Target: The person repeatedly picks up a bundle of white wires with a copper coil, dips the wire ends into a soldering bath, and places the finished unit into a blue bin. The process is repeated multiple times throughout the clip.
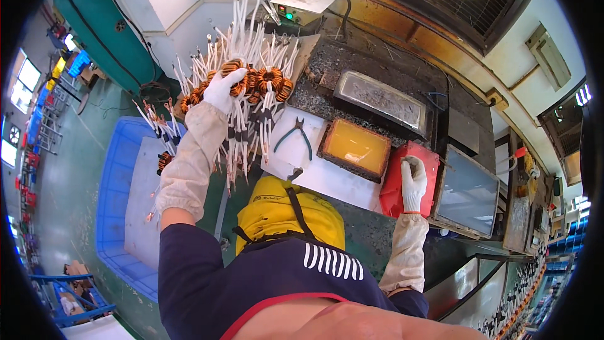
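Note:
My left hand (pixel 221 91), in a white glove, is closed on a copper-wound ring coil (pixel 236 70) in a pile of similar coils. White leads with metal lugs stand up from the pile, and more leads with black sleeves (pixel 238 135) hang below it. My right hand (pixel 413 184), also gloved, is over a red container (pixel 393 182) with its fingers curled; what they hold, if anything, is hidden. Between my hands are pliers (pixel 296 138) with dark green handles, lying with the handles spread on a white sheet, and a dark-rimmed tray of amber material (pixel 356 148).
A long metal-rimmed tray (pixel 380 102) sits behind the amber one. A control box (pixel 299 12) with a green light stands at the back. Below left is a blue bin (pixel 116 239) holding more coils. At right stands a glass-topped box (pixel 467 192).

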Action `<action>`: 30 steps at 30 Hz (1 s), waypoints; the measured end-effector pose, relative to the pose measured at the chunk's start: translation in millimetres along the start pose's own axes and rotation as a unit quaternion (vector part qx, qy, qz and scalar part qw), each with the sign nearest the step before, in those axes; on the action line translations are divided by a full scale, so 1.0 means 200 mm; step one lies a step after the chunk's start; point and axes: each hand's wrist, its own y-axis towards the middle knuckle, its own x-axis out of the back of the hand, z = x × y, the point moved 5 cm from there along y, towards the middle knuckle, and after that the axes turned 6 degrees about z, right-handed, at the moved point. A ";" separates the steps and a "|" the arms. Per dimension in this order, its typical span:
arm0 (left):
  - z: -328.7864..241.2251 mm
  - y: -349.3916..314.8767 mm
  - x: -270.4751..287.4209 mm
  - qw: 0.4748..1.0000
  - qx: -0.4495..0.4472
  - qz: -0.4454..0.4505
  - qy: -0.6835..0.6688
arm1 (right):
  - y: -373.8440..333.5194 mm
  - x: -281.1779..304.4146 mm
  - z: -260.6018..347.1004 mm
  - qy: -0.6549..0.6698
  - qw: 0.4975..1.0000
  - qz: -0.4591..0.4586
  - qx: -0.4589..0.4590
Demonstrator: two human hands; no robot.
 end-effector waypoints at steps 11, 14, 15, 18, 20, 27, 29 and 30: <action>0.21 0.35 0.23 0.982 -0.107 -0.145 0.054 | 0.00 0.00 -0.01 0.015 1.000 0.001 -0.003; 0.24 0.38 0.28 0.985 -0.103 -0.132 0.050 | 0.00 0.00 -0.02 0.010 1.000 -0.003 -0.007; 0.24 0.36 0.28 0.981 -0.088 -0.160 0.062 | 0.00 0.01 -0.02 0.009 1.000 -0.005 -0.008; 0.23 0.33 0.26 0.983 -0.094 -0.155 0.022 | 0.00 0.01 -0.03 -0.010 1.000 -0.016 -0.006; 0.23 0.32 0.26 0.979 -0.107 -0.168 0.042 | 0.00 0.01 -0.03 -0.024 0.999 -0.023 -0.007; 0.26 0.27 0.30 0.835 -0.174 -0.261 0.452 | 0.01 -0.02 0.01 -0.039 0.999 -0.028 -0.004; 0.29 0.30 0.34 0.799 -0.192 -0.292 0.490 | 0.02 -0.01 -0.02 -0.035 0.999 -0.029 -0.005; 0.29 0.31 0.34 0.819 -0.168 -0.275 0.476 | 0.01 -0.01 -0.03 -0.037 0.999 -0.029 -0.005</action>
